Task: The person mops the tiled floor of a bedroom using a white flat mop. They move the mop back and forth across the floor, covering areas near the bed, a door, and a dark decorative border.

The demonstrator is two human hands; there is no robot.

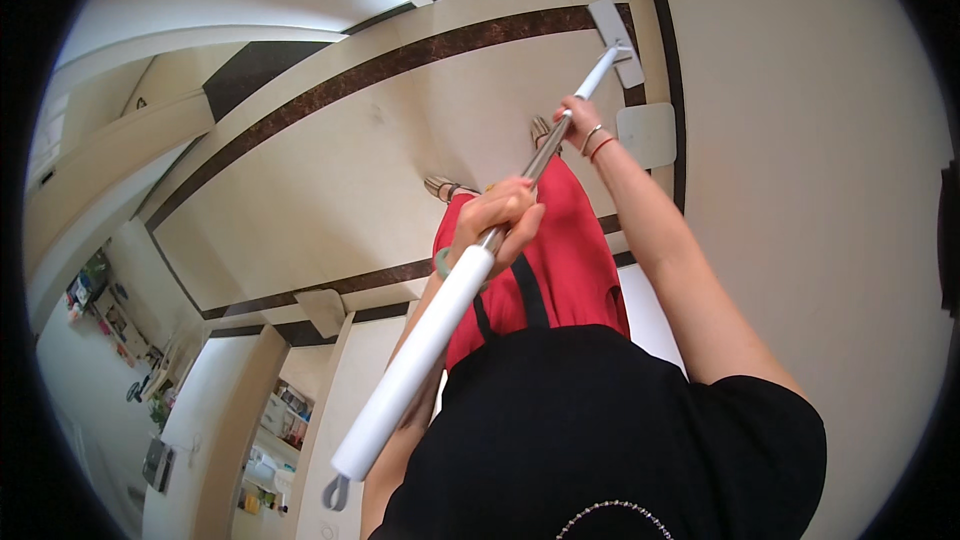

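A flat mop [420, 365] with a long white and metal pole slants from the lower left toward the upper right. My left hand [497, 212] is wrapped round the metal part, just beyond the thick white grip. Farther along, my right hand [577, 120] closes on the pole near where it turns white again. The flat rectangular mop head [617, 43] lies on the floor at the far right, close to the wall. At the near end of the grip hangs a grey loop [335, 492].
Pale floor tiles [330, 160] have a dark brown border strip [400, 60]. A wall [800, 120] with a dark skirting rises on the right, a white square stool-like thing [646, 136] beside it. Doorways open at left. My sandalled feet [447, 187] stand on the tiles.
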